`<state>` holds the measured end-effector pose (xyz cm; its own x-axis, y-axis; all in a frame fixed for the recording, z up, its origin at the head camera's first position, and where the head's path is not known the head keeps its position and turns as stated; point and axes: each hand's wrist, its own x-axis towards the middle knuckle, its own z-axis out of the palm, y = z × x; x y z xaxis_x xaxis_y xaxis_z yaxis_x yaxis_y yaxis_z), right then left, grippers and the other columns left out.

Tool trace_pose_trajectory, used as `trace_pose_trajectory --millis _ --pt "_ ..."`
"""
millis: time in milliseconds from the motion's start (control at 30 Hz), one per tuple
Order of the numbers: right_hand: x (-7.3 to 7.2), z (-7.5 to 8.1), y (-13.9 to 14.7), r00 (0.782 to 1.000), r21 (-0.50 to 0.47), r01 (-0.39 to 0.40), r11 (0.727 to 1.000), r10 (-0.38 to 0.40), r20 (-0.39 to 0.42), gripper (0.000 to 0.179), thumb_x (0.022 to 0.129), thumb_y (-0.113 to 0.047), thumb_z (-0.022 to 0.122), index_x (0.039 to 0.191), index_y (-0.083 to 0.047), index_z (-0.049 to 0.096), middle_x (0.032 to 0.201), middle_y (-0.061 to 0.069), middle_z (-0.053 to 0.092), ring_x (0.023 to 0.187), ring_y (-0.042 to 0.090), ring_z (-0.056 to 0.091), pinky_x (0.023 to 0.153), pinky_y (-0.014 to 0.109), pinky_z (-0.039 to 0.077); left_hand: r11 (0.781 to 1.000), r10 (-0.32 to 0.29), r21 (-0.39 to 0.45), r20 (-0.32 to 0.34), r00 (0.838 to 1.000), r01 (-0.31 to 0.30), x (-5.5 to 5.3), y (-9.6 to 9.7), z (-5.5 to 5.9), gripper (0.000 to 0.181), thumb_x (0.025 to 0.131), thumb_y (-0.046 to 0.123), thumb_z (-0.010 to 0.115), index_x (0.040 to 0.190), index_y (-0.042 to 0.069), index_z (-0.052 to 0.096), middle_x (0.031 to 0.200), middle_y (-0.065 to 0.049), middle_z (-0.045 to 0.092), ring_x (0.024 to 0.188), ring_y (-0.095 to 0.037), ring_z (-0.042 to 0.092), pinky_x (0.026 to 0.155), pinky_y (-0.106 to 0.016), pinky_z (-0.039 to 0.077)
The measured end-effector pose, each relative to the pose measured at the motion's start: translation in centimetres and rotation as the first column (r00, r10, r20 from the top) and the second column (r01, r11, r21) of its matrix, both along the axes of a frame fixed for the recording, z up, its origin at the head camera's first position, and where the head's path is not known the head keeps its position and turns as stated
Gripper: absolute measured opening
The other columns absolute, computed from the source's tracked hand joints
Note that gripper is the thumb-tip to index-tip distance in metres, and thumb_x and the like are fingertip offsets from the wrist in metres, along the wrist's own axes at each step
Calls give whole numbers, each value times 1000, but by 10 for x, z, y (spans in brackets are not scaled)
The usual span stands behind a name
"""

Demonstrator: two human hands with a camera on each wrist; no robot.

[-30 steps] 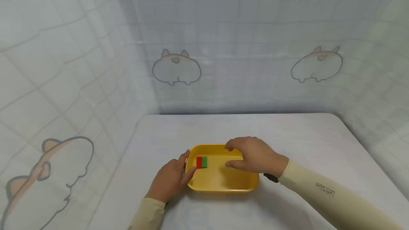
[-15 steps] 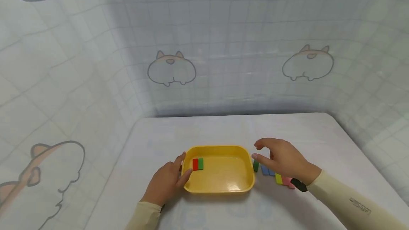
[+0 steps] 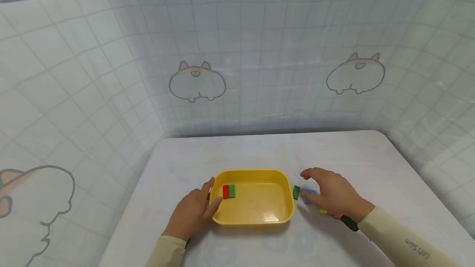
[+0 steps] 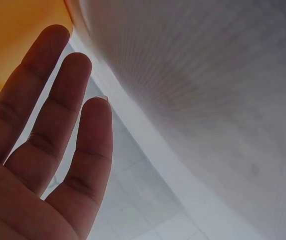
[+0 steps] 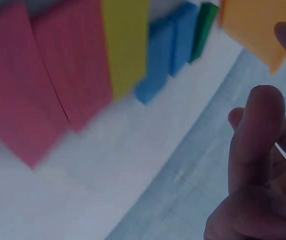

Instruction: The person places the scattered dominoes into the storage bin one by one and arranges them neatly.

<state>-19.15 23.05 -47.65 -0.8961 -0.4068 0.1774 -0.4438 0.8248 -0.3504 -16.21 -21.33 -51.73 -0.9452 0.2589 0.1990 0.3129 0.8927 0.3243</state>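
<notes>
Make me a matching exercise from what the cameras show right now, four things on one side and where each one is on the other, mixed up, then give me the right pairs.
Things:
1. Red block
2. Dark green block
3. Left hand
4. Yellow block

Places:
A. At the left rim of the yellow tray
B. Between a pink block and a blue block
C. On the table, just outside the tray's right side
D. Inside the tray, beside a bright green block

Right pairs: 1-D, 2-C, 3-A, 4-B
</notes>
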Motion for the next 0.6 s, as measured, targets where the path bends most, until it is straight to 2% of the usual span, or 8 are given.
trace_pose_trajectory --millis 133,300,600 --pt "-3 -14 0 1000 40 9 999 -9 7 58 86 -50 86 133 -21 68 130 -9 68 116 20 67 96 48 56 1000 17 5 2 1000 -17 0 4 -2 72 102 55 64 158 13 49 83 8 59 76 -12 54 78 -39 57" --pt "-7 -25 0 999 67 -13 998 15 -32 59 83 -49 88 131 -21 69 128 -8 68 109 18 69 90 46 58 1000 31 3 4 1000 -31 1 9 -6 72 103 59 61 159 14 48 86 8 60 78 -11 55 80 -39 57" --pt "-19 -36 2 997 77 -29 997 35 -74 59 80 -48 90 129 -21 69 127 -5 68 105 18 70 86 45 59 999 37 -3 -52 998 -37 4 17 -5 72 103 60 59 156 12 51 79 10 54 73 -10 52 74 -37 56"
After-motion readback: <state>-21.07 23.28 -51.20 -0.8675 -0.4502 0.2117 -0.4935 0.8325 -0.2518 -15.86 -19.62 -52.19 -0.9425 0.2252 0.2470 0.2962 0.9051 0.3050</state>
